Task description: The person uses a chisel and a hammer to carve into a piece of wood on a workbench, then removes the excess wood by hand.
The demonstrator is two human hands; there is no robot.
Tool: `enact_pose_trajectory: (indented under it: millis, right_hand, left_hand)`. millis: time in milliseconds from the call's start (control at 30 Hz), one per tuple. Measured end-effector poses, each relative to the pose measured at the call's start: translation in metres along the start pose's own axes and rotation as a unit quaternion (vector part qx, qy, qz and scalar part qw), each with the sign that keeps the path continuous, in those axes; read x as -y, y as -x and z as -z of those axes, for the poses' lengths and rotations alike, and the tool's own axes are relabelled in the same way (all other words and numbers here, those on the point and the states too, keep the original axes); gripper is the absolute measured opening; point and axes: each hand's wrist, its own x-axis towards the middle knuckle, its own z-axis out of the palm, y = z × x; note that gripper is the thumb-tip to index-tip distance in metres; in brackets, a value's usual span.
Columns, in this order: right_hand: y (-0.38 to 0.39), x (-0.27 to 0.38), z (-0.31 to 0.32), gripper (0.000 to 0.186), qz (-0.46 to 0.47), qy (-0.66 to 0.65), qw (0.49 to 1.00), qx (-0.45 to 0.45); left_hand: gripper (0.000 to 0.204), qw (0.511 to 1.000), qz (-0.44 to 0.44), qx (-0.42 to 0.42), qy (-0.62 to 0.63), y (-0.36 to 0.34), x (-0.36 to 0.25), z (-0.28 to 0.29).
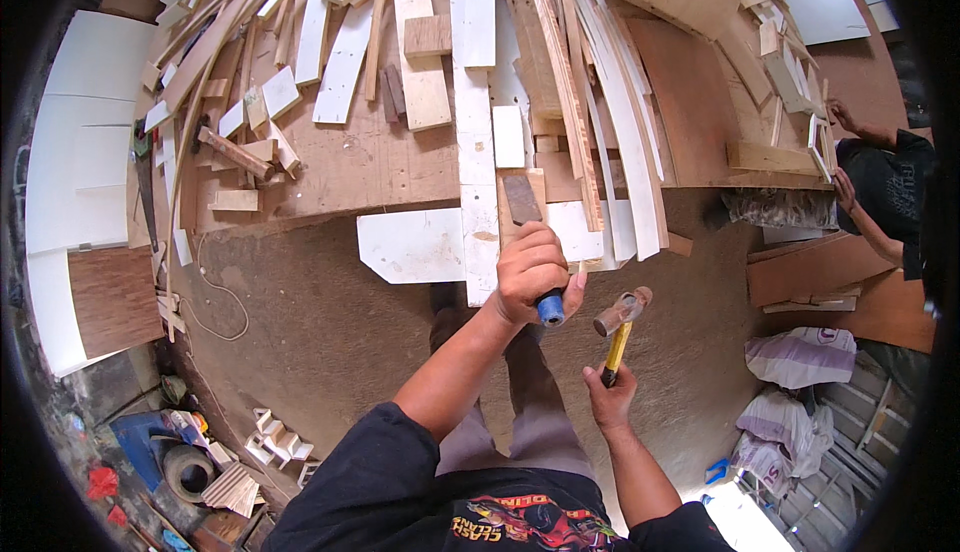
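My left hand (532, 270) is closed around a chisel (521, 199), whose wide, worn blade points away from me and whose blue handle end faces me. The blade lies over a small piece of bare wood (505, 224) at the near end of a long white-painted board (478, 167). Lower and to the right, my right hand (610, 397) grips a hammer (622, 314) by its yellow and black handle. The hammer's rusty metal head is raised, apart from the chisel handle. Whether the blade's edge bites into the wood cannot be made out.
Offcuts and long strips crowd the workbench (390, 167). A white board with cut corners (410, 245) juts from its near edge. At the right, another person (900, 192) handles a small white frame (820, 149). White sacks (800, 357) and a tire (188, 474) lie on the floor.
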Motion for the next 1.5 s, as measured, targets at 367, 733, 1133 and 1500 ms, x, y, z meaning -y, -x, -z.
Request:
enact_pose_trajectory:
  millis: [367,733,1133,1500]
  right_hand:
    - [-0.014,0.016,-0.016,0.020,-0.007,0.059,0.998,0.018]
    - [-0.040,0.014,-0.034,0.036,-0.028,0.009,1.000,-0.004]
    - [-0.040,0.019,-0.030,0.036,0.041,0.037,0.998,-0.012]
    - [-0.067,0.033,-0.131,0.042,0.050,-0.002,0.995,-0.087]
  left_hand:
    - [0.028,1.000,-0.011,-0.002,0.000,-0.001,0.004,-0.006]
    - [0.026,1.000,-0.007,0.001,-0.012,0.001,0.008,-0.003]
    - [0.027,1.000,-0.001,0.008,-0.022,0.012,-0.001,-0.009]
    - [0.021,1.000,-0.003,0.000,-0.031,0.009,-0.003,-0.010]
